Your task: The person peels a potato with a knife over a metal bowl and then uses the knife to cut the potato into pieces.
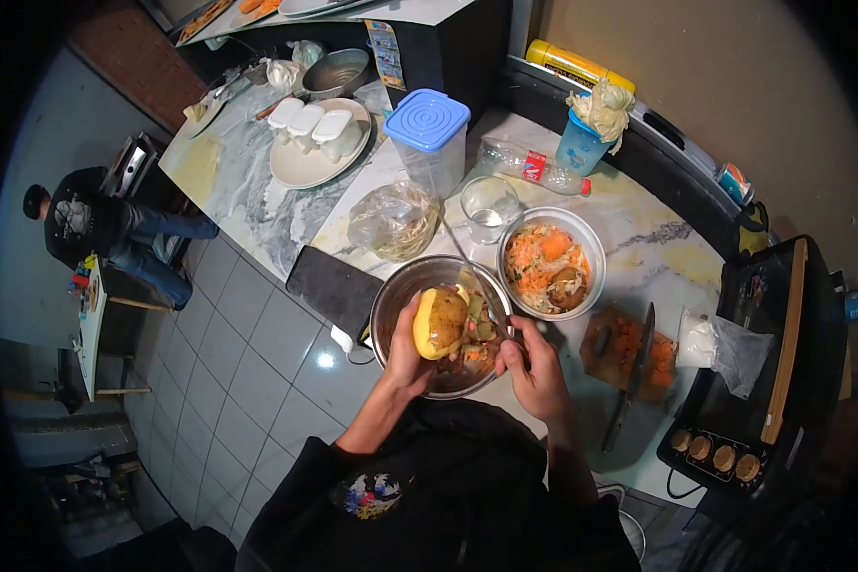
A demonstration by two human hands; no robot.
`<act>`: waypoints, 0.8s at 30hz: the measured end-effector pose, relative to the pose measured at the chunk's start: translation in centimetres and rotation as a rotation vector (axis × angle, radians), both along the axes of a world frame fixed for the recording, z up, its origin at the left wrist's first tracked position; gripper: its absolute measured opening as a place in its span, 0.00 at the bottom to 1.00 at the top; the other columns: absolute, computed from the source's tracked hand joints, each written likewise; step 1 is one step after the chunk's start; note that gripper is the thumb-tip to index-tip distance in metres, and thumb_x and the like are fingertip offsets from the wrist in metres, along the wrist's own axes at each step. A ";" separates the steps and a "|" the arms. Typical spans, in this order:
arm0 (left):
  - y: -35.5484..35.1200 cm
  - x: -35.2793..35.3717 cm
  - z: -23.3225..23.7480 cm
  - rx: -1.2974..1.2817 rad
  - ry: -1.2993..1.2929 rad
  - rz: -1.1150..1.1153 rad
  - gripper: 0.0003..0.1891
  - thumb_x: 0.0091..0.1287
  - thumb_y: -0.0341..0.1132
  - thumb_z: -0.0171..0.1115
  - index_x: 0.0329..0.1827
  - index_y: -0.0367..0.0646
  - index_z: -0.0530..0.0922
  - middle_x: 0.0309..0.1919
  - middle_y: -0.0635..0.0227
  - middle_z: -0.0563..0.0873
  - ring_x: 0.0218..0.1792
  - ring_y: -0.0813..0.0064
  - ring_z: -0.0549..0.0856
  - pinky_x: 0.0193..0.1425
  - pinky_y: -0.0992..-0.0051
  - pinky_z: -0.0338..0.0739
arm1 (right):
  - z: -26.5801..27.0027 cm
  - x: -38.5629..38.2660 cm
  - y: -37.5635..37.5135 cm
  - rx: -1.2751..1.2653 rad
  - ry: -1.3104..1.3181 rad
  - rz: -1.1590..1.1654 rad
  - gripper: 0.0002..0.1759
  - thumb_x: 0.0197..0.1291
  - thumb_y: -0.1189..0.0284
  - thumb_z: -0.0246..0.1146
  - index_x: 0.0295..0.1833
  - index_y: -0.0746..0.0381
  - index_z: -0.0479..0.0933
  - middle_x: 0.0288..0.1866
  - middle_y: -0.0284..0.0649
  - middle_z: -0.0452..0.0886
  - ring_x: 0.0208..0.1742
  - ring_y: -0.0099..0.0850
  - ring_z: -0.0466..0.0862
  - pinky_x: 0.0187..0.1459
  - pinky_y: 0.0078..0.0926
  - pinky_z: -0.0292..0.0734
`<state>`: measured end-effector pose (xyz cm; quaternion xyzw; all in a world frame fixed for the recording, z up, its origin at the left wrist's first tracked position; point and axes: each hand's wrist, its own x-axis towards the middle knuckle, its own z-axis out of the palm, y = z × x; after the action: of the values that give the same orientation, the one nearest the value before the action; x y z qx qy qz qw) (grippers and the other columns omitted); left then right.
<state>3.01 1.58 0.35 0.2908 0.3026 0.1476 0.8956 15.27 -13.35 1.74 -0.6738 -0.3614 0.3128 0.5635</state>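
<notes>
My left hand (403, 351) is closed around a partly peeled potato (440, 324), yellow flesh on its left and brown skin on its right. My right hand (538, 374) grips a knife (475, 271), its long blade pointing up and away to the left. Both hands are over a metal bowl (379, 307) that contains peelings. Beyond my right hand stands a white bowl (596, 246) of shredded carrot and cabbage, with an unpeeled potato (567, 287) on top. To the right, a cutting board (596, 355) carries chopped carrot, and a second knife (639, 377) lies across it.
Behind the bowls are a bag of shreds (394, 221), a glass (489, 208), a blue-lidded container (427, 133) and a plastic bottle (515, 162). A black oven (734, 381) stands right. A plate (293, 172) holds white-lidded containers. Another person (91, 224) stands far left.
</notes>
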 end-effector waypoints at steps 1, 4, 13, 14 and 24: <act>-0.2 0.2 0.3 -0.001 0.001 0.002 0.28 0.76 0.55 0.32 0.59 0.44 0.73 0.42 0.61 0.85 0.41 0.71 0.84 0.31 0.74 0.76 | 0.3 -0.1 -0.2 -0.020 0.005 0.013 0.18 0.70 0.68 0.57 0.58 0.69 0.69 0.24 0.41 0.79 0.27 0.27 0.81 0.32 0.25 0.74; -0.4 0.5 0.4 -0.063 0.131 0.100 0.28 0.76 0.55 0.32 0.58 0.44 0.73 0.43 0.61 0.85 0.40 0.71 0.84 0.29 0.75 0.75 | 1.3 -0.1 -0.6 -0.107 -0.048 0.048 0.17 0.69 0.69 0.58 0.58 0.67 0.70 0.25 0.44 0.80 0.27 0.35 0.83 0.32 0.30 0.75; -1.6 0.0 -0.6 -0.152 -0.002 0.157 0.33 0.71 0.63 0.40 0.58 0.42 0.75 0.46 0.63 0.85 0.45 0.67 0.85 0.49 0.67 0.81 | 1.7 -3.0 -0.4 0.006 -0.456 0.064 0.35 0.57 0.63 0.70 0.70 0.55 0.68 0.41 0.46 0.85 0.31 0.44 0.86 0.32 0.37 0.80; -1.7 0.0 -0.7 -0.207 -0.016 0.179 0.31 0.71 0.61 0.43 0.59 0.43 0.74 0.47 0.62 0.84 0.45 0.65 0.85 0.50 0.65 0.81 | 1.6 -3.1 -0.2 0.039 -0.510 0.073 0.36 0.57 0.63 0.70 0.70 0.55 0.67 0.39 0.44 0.85 0.32 0.43 0.86 0.31 0.37 0.80; -2.3 0.1 0.6 -0.103 0.057 0.149 0.33 0.71 0.63 0.41 0.62 0.43 0.73 0.51 0.60 0.83 0.49 0.64 0.85 0.54 0.65 0.81 | 1.6 -3.1 0.1 0.009 -0.700 0.091 0.37 0.57 0.61 0.70 0.72 0.53 0.67 0.29 0.40 0.80 0.26 0.38 0.84 0.28 0.34 0.80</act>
<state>3.09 -0.68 1.00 0.2252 0.3562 0.1898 0.8868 12.13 -13.26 3.34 -0.7207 -0.5639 0.0863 0.3940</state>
